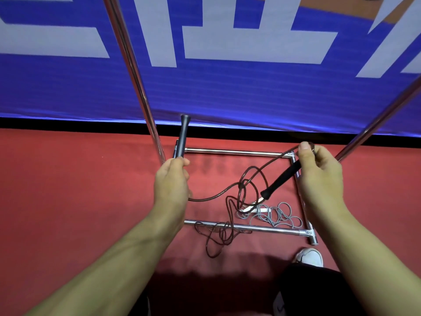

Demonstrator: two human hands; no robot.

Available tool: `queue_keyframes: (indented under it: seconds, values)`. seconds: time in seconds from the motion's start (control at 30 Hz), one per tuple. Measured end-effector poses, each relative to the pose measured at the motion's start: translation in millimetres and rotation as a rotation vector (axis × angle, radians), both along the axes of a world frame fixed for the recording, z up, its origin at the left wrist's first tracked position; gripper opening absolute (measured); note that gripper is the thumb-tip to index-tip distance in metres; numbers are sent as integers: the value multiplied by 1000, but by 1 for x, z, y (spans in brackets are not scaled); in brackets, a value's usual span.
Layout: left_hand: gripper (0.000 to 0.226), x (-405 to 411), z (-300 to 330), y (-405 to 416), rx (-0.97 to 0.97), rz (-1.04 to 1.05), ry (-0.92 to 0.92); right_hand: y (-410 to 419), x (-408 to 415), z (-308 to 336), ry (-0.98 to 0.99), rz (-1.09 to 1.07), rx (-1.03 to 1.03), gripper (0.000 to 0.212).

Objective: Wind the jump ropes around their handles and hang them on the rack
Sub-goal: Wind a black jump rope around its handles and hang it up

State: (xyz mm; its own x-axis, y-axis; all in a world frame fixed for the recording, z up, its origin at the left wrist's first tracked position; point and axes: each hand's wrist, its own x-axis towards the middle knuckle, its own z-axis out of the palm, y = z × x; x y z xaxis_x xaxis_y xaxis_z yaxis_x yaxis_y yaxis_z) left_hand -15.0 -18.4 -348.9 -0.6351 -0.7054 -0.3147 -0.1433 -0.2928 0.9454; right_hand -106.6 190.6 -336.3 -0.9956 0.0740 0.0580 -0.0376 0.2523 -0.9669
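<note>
**Both handles of the dark rope in your hands, above the rack's base**

Your left hand [172, 179] grips the grey handle [182, 137] at its lower end, fingers curled round it, so the handle stands nearly upright with its flared tip pointing away from you. It sits just above the far-left corner of the rack base [239, 227], beside the rack's left upright pole [136, 76].

Your right hand [319, 176] holds the black handle [281, 179] by its upper end. The thumb and curled fingers pinch it where the cord leaves it, over the far-right corner of the base. The handle slants down and toward you, its free end hanging over the inside of the base frame.

The dark rope [227, 192] runs from your right hand in loose loops down over the middle of the base. One strand sweeps left to pass behind your left hand, and the rest trails across the near bar of the base, ending in a tangle on the red floor [68, 190] just on your side of that bar. None of it is wound on either handle yet.

Inside the base, close to its near-right corner, a second rope, the grey rope [278, 215], lies in a loose heap with its white handles [252, 208] among the coils.

The rack's right upright pole [376, 124] rises at a slant from beyond your right hand. A white shoe [311, 257] rests on the floor just outside the base's near-right corner. Beyond the base hangs a blue banner [227, 92] with pale lettering.
</note>
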Motion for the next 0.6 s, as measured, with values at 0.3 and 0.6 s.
queue_keyframes:
  seconds: [0.3,0.6]
  values:
    - [23,4,-6,9,-67,-160,23,-5,3,6,-699,201,-824,26]
    - [17,16,5,46,48,-518,274,-43,53,-7,-778,485,-765,20]
